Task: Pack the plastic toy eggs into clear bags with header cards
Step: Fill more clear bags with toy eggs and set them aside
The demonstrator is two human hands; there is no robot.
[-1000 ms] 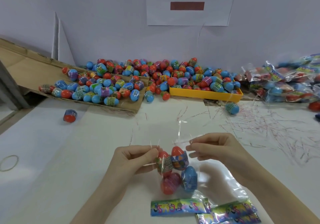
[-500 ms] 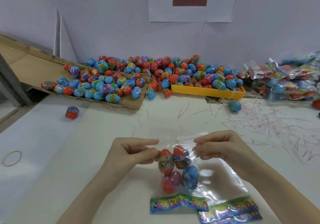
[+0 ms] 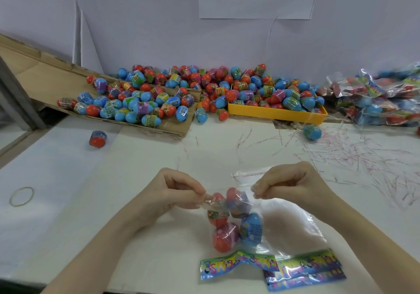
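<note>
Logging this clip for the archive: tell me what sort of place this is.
Probably a small hand-packing workbench. A heap of loose toy eggs lies against the wall, finished bags pile up at the right, and both hands pinch a clear bag near header cards.

Glossy plastic eggs (image 3: 231, 221), shiny clear film bag (image 3: 293, 223), matt brown cardboard (image 3: 45, 77), yellow plastic tray (image 3: 276, 113)
</note>
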